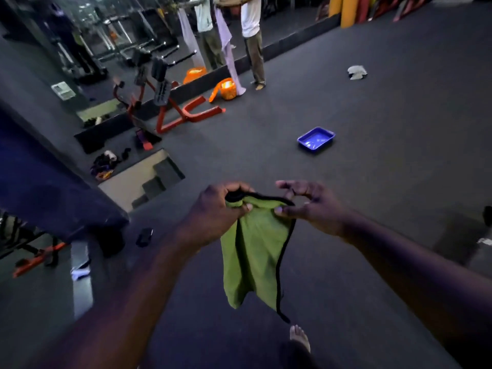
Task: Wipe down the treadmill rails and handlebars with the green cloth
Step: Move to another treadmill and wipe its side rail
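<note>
A green cloth (255, 251) with a black border hangs in front of me over the dark gym floor. My left hand (218, 209) grips its top left corner, with the fingers curled round the bunched edge. The top right edge is pinched between thumb and finger of my right hand (308, 206), whose other fingers are spread. The cloth hangs down loosely between my forearms. A treadmill (125, 41) shows only far off at the top left, seemingly in a wall mirror.
A blue plastic tray (316, 138) lies on the floor ahead. An orange exercise frame (183, 113) and an orange basket (227, 89) stand by the mirror wall, where a person (253, 35) holds a towel. A dark padded bench (40, 187) is at my left. My bare foot (299, 338) is below.
</note>
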{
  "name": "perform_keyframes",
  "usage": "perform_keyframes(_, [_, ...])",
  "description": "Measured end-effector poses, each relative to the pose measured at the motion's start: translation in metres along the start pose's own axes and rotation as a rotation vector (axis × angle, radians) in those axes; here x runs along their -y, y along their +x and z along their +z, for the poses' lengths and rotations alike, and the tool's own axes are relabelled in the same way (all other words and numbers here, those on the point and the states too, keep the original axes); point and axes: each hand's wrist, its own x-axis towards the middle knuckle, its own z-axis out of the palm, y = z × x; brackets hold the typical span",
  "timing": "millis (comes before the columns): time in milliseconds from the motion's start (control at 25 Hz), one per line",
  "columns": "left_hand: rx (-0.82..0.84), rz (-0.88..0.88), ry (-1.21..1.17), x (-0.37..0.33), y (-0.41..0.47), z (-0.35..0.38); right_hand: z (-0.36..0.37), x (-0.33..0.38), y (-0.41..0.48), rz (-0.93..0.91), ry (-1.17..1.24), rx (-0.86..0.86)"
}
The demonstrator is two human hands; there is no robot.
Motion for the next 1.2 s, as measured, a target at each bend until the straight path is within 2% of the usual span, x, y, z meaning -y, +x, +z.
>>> perform_keyframes(120, [0.014,0.094,0.115,0.026,0.103,0.029,-0.052,-0.078,0.048,-0.002,-0.181,0.001])
perform_keyframes(200, [0.145,0.182,0.116,0.035,0.182,0.065,-0.098,-0.128,0.083,0.013,-0.355,-0.035])
perform_keyframes(320, [0.396,0.342,0.05,0.061,0.303,0.139,-0.155,-0.204,0.149,-0.062,-0.572,-0.103])
perform_keyframes(480, [0.734,0.465,-0.068,0.073,0.454,0.227,-0.226,-0.275,0.218,-0.001,-0.596,-0.098])
perform_keyframes(520, [0.777,0.508,-0.067,0.069,0.486,0.243,-0.246,-0.285,0.23,0.04,-0.592,-0.093])
perform_keyframes(600, [0.751,0.624,-0.037,0.056,0.567,0.281,-0.301,-0.308,0.249,0.175,-0.592,-0.149])
perform_keyframes(680, [0.714,0.747,-0.037,0.031,0.648,0.334,-0.36,-0.334,0.249,0.282,-0.532,-0.411])
perform_keyframes(840, [0.83,0.946,-0.048,-0.038,0.76,0.47,-0.445,-0.367,0.213,0.407,-0.422,-0.931])
perform_keyframes(1040, [1.039,1.077,-0.051,-0.171,0.799,0.637,-0.54,-0.37,0.133,0.539,-0.211,-1.408])
perform_keyframes(1120, [1.118,1.135,-0.097,-0.223,0.795,0.706,-0.586,-0.375,0.092,0.589,-0.276,-1.56])
perform_keyframes(1200, [1.188,1.134,-0.13,-0.264,0.785,0.771,-0.629,-0.377,0.053,0.716,-0.395,-1.582])
